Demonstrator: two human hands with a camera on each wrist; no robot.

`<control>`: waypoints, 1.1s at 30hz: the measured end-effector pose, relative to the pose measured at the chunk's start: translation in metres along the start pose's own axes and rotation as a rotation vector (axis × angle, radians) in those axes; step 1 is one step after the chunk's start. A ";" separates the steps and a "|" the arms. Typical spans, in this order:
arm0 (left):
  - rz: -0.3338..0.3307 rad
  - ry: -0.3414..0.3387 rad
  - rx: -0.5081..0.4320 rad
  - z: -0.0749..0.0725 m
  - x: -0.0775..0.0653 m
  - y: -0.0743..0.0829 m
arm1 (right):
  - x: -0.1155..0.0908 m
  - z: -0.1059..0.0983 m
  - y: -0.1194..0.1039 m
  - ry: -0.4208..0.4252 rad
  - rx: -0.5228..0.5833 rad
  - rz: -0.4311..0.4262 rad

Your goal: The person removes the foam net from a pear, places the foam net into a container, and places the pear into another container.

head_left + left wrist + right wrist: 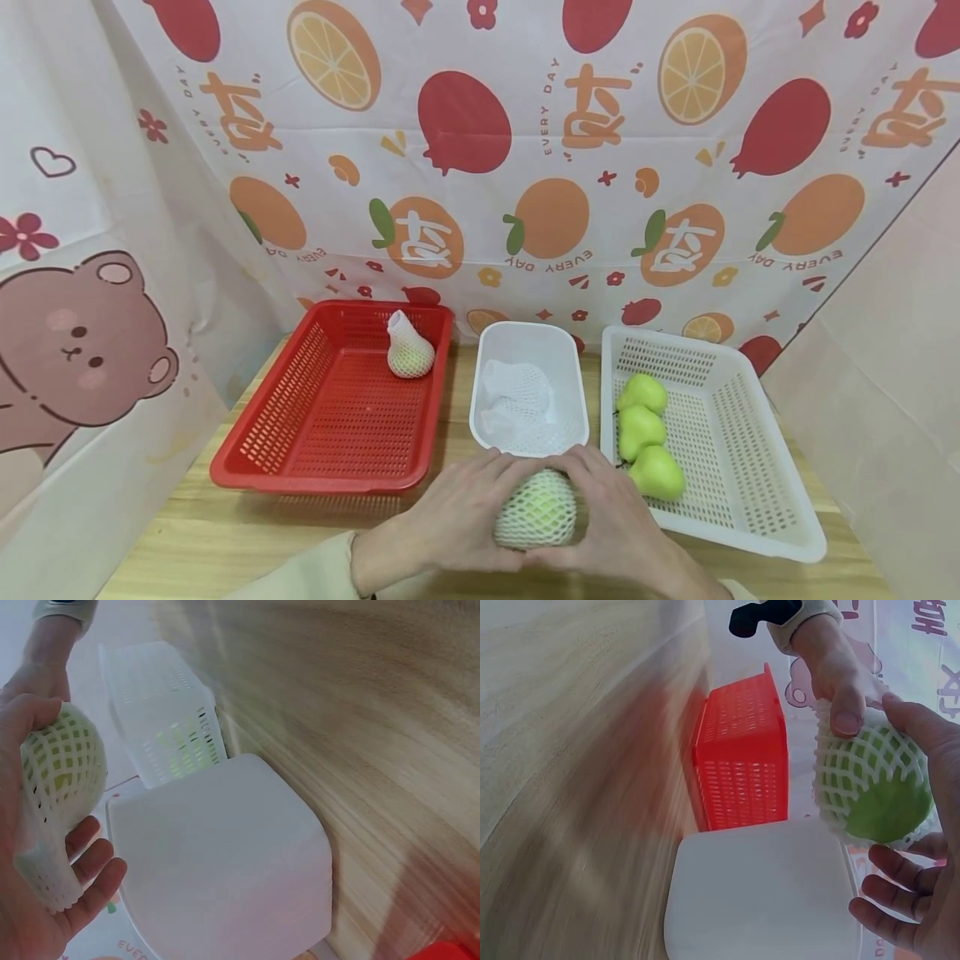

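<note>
A green pear in a white foam net [536, 510] is between my two hands, over the near side of the wooden table. My left hand [461, 510] grips its left side; in the left wrist view, the net's loose narrow end [49, 874] lies along the palm. The right hand [618, 521] holds the opposite side, its thumb on the net and its fingers curved around the pear. Bare green skin [889, 810] shows through the net's open end in the right wrist view. Just beyond the hands stands a white tub [476, 417] containing foam nets [517, 390].
To the left, a red basket [322, 483] contains one netted pear [410, 357]. A white basket [772, 537] on the right has three bare pears [658, 473] along its left side. Behind them hangs a fruit-print cloth [480, 217].
</note>
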State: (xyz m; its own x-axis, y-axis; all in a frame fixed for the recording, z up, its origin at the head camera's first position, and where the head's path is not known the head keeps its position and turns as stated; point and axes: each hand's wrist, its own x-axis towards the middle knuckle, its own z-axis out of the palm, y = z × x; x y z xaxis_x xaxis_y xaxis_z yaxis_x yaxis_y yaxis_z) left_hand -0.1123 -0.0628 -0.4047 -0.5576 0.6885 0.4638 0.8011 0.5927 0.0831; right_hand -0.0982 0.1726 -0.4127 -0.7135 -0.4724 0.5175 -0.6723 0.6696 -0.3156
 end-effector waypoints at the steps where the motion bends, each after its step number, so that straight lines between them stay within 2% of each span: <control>1: 0.003 0.011 -0.002 0.000 0.000 -0.001 | -0.001 -0.001 0.000 -0.005 0.009 0.000; 8: -0.025 0.027 -0.042 -0.001 -0.002 -0.004 | -0.004 -0.014 0.002 -0.056 0.059 0.066; 11: -0.035 0.039 -0.044 -0.002 -0.003 -0.006 | -0.006 -0.020 0.004 -0.057 0.077 0.067; 15: -0.042 0.069 -0.048 -0.002 -0.004 -0.008 | -0.007 -0.025 0.010 -0.014 0.113 0.006; 20: -0.070 0.088 -0.059 -0.002 -0.007 -0.011 | -0.004 -0.026 0.020 0.116 0.171 -0.144; 24: -0.077 0.094 -0.052 -0.002 -0.009 -0.013 | -0.004 -0.023 0.024 0.190 0.219 -0.204; 27: -0.070 0.104 -0.044 -0.001 -0.010 -0.013 | -0.005 -0.020 0.025 0.191 0.241 -0.201; 33: -0.036 0.130 -0.047 0.002 -0.010 -0.013 | -0.007 -0.012 0.022 0.109 0.317 -0.184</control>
State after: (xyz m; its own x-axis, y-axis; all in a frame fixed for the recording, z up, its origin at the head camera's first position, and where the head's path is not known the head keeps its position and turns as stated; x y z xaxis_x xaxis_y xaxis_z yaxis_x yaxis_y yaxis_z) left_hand -0.1174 -0.0768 -0.4120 -0.5559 0.6052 0.5699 0.7920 0.5938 0.1420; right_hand -0.1052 0.1978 -0.4134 -0.5614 -0.4933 0.6644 -0.8271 0.3604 -0.4313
